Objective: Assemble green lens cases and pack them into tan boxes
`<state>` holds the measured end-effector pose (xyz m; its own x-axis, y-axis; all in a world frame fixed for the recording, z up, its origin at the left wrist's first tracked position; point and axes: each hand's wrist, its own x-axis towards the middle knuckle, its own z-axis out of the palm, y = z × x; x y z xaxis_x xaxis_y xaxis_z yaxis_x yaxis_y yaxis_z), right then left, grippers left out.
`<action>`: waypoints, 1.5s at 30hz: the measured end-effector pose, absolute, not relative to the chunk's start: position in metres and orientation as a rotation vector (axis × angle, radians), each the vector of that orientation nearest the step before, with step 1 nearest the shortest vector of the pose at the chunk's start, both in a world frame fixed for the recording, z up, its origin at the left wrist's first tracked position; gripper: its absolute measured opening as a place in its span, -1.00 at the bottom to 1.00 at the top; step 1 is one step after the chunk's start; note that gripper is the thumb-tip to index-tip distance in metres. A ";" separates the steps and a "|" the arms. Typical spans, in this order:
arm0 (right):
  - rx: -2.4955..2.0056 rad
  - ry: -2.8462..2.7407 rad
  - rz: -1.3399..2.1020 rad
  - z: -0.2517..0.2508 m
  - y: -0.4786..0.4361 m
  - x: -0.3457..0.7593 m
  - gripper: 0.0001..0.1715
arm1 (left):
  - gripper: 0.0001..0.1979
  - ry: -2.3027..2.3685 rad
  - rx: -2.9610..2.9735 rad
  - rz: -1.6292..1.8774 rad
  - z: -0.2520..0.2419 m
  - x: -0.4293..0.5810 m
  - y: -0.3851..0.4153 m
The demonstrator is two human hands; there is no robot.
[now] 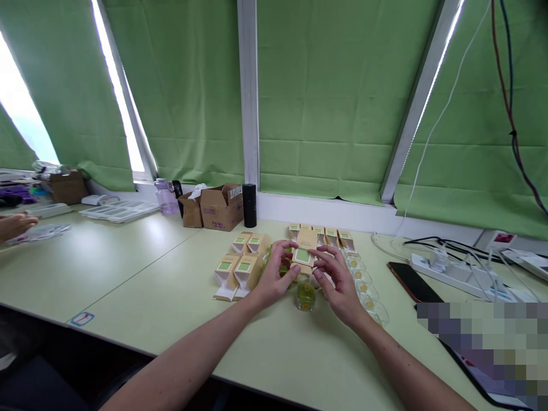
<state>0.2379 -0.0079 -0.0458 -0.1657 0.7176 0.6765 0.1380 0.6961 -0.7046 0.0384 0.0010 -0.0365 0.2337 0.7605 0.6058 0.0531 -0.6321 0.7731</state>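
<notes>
A small tan cardboard box [305, 240] with a green label is held up between my two hands. My left hand [276, 273] grips its left side, thumb at the lower edge. My right hand [338, 282] has its fingertips on the box's right side. Just below the box, a small clear jar with green contents [305, 297] stands on the table. More green items show partly behind my left hand. Left of my hands are several similar boxes [244, 267] with open flaps, and a row of others [331, 237] stands behind.
Clear plastic pieces with yellow dots [363, 288] line up to the right. Beyond them lie a phone [413, 281] and a power strip [458, 278] with cables. Cartons [220, 208], a black cylinder [249, 205] and a purple bottle [166, 197] stand at the back. Another person's hand [17, 225] is far left.
</notes>
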 end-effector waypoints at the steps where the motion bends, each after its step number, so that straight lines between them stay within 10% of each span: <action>1: -0.693 -1.691 0.589 -0.046 -0.008 0.238 -0.58 | -0.56 0.750 1.880 1.441 -0.036 0.038 0.001; 45: -0.722 -1.641 0.547 -0.048 -0.004 0.235 -0.64 | -0.62 0.809 1.960 1.536 -0.044 0.043 0.008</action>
